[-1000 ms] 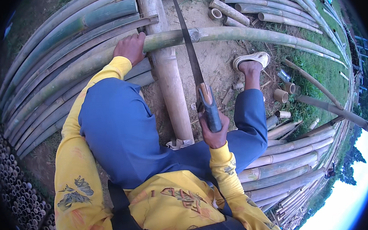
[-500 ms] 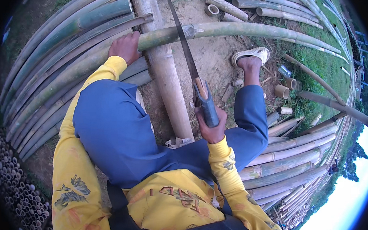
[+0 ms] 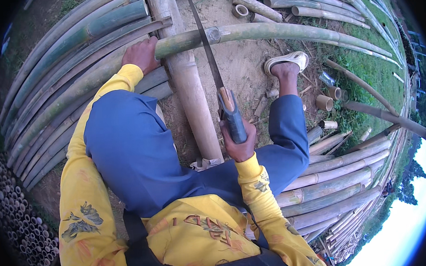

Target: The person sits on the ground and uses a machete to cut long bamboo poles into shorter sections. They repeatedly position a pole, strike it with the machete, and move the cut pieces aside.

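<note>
A long green bamboo pole (image 3: pixel 260 31) lies across a thick bamboo log (image 3: pixel 191 100), which runs away from me. My left hand (image 3: pixel 141 56) wraps over the pole just left of the log, pressing it down. In my right hand (image 3: pixel 239 140) is the dark handle of a hand saw (image 3: pixel 212 60), gripped in a closed fist. Its long narrow blade reaches up and away, crossing the pole just right of the log, near a joint ring. Whether the teeth have cut into the pole cannot be made out.
Stacked bamboo poles (image 3: pixel 113 23) lie at the left, with more poles (image 3: pixel 342 178) at the right and far right. Short cut pieces (image 3: pixel 324 103) sit by my shoe (image 3: pixel 289 62). Many bamboo ends (image 3: pixel 23 213) show at lower left.
The saw and my right hand have shifted slightly left and up in the picture. The whole scene has also moved a little left. Both grips stay the same.
</note>
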The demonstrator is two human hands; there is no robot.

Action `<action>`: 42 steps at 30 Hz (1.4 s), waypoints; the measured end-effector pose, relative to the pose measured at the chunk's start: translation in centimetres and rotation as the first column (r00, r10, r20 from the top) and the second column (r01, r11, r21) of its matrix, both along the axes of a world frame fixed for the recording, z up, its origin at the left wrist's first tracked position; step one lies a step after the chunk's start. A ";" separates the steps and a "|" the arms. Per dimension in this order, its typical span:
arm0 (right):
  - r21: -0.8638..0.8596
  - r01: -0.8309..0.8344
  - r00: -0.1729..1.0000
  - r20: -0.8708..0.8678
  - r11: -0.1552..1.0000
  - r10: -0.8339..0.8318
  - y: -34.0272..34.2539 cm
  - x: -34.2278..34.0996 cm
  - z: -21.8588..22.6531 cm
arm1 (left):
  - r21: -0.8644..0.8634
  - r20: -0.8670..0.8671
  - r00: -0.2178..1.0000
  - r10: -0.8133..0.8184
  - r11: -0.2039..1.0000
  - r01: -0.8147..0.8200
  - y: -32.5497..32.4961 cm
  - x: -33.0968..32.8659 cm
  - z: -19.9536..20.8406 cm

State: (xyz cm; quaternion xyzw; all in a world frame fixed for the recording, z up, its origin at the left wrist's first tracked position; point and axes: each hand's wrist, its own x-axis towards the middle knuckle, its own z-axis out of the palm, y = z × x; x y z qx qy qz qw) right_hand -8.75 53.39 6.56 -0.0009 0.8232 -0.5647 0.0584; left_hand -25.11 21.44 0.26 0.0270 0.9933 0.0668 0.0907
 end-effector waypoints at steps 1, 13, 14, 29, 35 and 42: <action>-0.022 -0.013 0.999 -0.043 1.000 0.012 -1.1 -2.0 -0.8 | -0.003 -0.003 1.000 0.000 1.000 0.000 -0.1 0.1 0.2; 0.010 0.022 0.997 0.079 1.000 -0.023 2.3 6.1 4.2 | 0.013 0.036 0.999 0.041 0.999 -0.041 -0.5 1.3 -0.2; -0.018 -0.019 0.995 0.095 1.000 0.021 1.3 2.5 2.3 | 0.001 0.044 0.998 0.045 0.999 -0.045 -0.5 1.5 -0.5; 0.026 -0.013 0.997 0.077 1.000 0.011 0.8 -0.1 2.0 | -0.002 0.063 0.998 0.029 1.000 -0.029 -0.2 0.2 -0.8; -0.044 0.033 0.989 0.148 0.999 -0.026 2.3 6.4 2.3 | -0.008 0.050 0.999 -0.001 1.000 0.001 -1.3 0.6 -0.2; 0.013 -0.015 0.998 0.061 1.000 0.014 1.1 2.8 1.6 | 0.034 0.008 0.999 0.038 0.999 -0.038 -0.4 0.5 -0.7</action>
